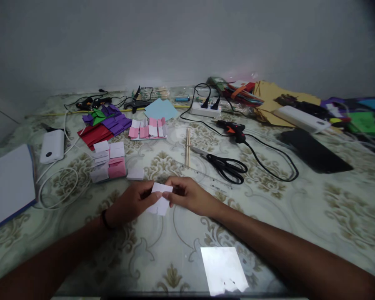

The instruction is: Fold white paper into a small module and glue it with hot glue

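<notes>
A small folded white paper (158, 205) is pinched between both hands above the table. My left hand (134, 203) grips its left side, thumb lying on top. From the right, my right hand (187, 194) pinches the same paper, and the two thumb tips nearly meet at its middle. The fingers beneath the paper are partly hidden. Just beyond my left hand lies another folded white piece (135, 173). Pink and white folded papers (108, 162) are stacked to its left. A flat white square sheet (224, 270) rests near the front edge.
Black-handled scissors (226, 166), wooden sticks (188, 148) and a clear ruler (203, 175) lie beyond my right hand. A corded glue gun (234, 129) and power strip (205, 110) sit farther back. At left are a white power bank (52, 146), its looped cable and a notebook (11, 187).
</notes>
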{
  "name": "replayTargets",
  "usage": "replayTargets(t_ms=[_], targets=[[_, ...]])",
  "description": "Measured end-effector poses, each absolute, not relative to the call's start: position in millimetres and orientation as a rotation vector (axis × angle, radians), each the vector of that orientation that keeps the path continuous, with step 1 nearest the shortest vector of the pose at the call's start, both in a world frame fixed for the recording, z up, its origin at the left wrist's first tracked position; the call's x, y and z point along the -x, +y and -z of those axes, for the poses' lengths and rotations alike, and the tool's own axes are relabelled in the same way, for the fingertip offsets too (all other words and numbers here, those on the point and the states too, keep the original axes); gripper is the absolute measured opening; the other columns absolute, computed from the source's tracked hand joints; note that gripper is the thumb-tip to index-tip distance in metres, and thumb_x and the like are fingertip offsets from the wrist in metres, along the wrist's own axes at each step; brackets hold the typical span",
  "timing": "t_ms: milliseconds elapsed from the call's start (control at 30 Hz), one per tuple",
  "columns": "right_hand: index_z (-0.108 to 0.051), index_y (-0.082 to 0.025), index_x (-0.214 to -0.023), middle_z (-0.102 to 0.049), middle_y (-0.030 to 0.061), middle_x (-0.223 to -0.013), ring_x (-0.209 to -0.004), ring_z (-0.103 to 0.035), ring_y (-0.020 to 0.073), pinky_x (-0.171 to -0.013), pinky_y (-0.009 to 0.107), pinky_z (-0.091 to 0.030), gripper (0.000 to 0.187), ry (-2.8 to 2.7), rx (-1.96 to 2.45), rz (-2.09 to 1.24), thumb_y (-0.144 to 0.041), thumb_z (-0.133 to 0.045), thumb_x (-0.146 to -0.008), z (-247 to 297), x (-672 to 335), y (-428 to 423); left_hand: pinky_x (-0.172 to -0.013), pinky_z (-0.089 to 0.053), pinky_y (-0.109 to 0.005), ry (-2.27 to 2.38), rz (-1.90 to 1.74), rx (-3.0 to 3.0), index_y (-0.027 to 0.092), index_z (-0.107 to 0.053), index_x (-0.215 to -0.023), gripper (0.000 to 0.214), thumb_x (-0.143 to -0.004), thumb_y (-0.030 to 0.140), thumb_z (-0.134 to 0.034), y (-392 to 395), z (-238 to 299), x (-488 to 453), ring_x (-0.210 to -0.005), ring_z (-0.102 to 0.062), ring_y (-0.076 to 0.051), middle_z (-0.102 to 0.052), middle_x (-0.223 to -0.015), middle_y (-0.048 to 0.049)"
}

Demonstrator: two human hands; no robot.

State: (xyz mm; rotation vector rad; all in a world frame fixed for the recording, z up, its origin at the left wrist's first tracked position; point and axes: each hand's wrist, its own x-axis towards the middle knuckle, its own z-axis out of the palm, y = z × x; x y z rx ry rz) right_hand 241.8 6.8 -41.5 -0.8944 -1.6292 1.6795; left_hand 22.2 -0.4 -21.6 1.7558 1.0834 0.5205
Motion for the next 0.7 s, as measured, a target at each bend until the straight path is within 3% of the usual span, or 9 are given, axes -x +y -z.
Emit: replayTargets(t_ms=[333,533,700], targets=[[-0.059,-0.017,-0.076,-0.046,-0.0073,-0.062,-0.056,-0.037,0.0076,-0.051,0.021,-0.027,0.021,-1.684,0.783,-1.687,-0.028,-0.075,-0.084,36.3,-241.9,3.5,-0.054,-0.025,-0.025,1.019,-0.425,-1.837,0.017,-0.052,-0.069,0.028,-0.089,0.035,-0.057,1.0,16.7,-22.7,-0.058,-0.035,-0.01,-0.039,-0.061,0.0056],[-0.049,-0.02,-0.071,-0.042,-0.0088,-0.061,-0.055,-0.033,0.0071,-0.05,0.02,-0.026,0.029,-1.631,0.772,-1.746,-0.031,-0.074,-0.082,38.0,-241.2,5.3,-0.052,-0.025,-0.024,1.019,-0.465,-1.773,0.02,-0.044,-0.068,0.029,-0.088,0.037,-0.055,2.1,16.8,-23.6,-0.057,-0.034,-0.011,-0.037,-0.061,0.0059],[-0.049,-0.019,-0.069,-0.045,-0.0089,-0.06,-0.053,-0.035,0.0062,-0.049,0.02,-0.026,0.032,-1.577,0.796,-1.783,-0.029,-0.079,-0.078,43.9,-242.0,7.1,-0.05,-0.028,-0.023,1.023,-0.486,-1.689,0.019,-0.048,-0.07,0.029,-0.087,0.041,-0.055,4.2,16.5,-19.8,-0.055,-0.037,-0.011,-0.041,-0.063,0.0054]])
